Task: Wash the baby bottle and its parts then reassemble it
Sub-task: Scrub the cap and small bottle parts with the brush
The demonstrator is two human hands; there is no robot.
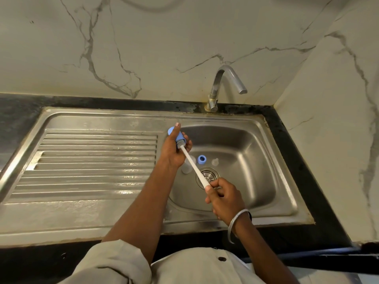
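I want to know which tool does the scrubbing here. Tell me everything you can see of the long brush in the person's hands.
The brush has a long, slim white handle, plastic by its look, and a grey bristle head. It slants above the sink basin, head up and away from the person. The head sits partly inside the blue part, which the left hand holds. The right hand grips the handle's lower end. Nothing else visibly touches it.
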